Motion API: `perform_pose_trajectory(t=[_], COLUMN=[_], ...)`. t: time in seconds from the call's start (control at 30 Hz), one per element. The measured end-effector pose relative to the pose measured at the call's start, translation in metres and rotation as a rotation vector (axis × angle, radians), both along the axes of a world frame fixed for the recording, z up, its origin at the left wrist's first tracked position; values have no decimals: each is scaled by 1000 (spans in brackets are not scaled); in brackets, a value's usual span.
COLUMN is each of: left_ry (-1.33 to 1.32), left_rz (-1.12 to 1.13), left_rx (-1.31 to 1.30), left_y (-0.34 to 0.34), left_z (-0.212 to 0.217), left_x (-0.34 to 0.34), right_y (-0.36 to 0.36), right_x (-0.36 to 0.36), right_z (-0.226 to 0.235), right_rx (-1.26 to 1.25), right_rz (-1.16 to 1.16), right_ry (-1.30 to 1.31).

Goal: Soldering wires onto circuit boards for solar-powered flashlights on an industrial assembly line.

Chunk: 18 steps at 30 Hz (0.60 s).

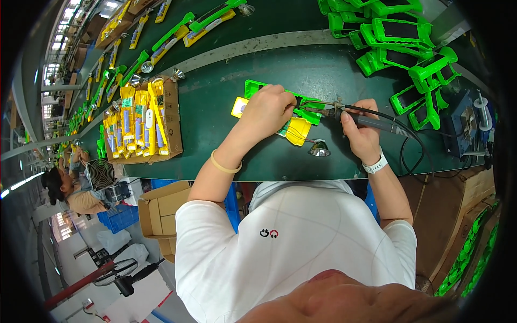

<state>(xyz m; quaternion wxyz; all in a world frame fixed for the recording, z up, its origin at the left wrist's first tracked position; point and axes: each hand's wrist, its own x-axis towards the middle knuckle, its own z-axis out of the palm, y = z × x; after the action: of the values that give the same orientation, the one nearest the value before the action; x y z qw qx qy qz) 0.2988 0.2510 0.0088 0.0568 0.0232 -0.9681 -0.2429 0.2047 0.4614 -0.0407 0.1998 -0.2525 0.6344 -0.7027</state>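
On the green bench in front of me lies a green plastic housing [254, 86], with a yellow plastic part [297, 131] against it. My left hand [267, 112] rests over the housing, fingers pinched together; what they pinch is hidden. In my right hand [362, 129] is a soldering iron [371, 123] with a dark handle and a thin metal guide along it. Its tip points left at the housing, close to my left fingertips. A small shiny reflector lamp [319, 148] lies just below the yellow part, joined by a thin wire.
A cardboard box [171, 116] of yellow parts stands at the left. Green housings [404, 32] pile up at the far right, above a blue soldering station [458, 123]. The iron's black cable [405, 156] loops at the right. Beyond a metal strip [258, 44] lie more assemblies; a co-worker [75, 188] sits far left.
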Motion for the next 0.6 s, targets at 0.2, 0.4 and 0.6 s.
perform_pose_trajectory(t=[0.2,0.4,0.6], left_ry=[-18,-2,18], left_rz=[5,2,-11], left_rx=[-59,-61,-84], left_y=[2,0,1], left_z=[0,-5,-6], left_x=[-2,-1,-3], right_y=[-5,6,-13], right_x=[2,2,7], right_z=[4,-4,27], right_rx=[35,-122,-254], right_rz=[47,-89,14], right_ry=[-46,185,-122])
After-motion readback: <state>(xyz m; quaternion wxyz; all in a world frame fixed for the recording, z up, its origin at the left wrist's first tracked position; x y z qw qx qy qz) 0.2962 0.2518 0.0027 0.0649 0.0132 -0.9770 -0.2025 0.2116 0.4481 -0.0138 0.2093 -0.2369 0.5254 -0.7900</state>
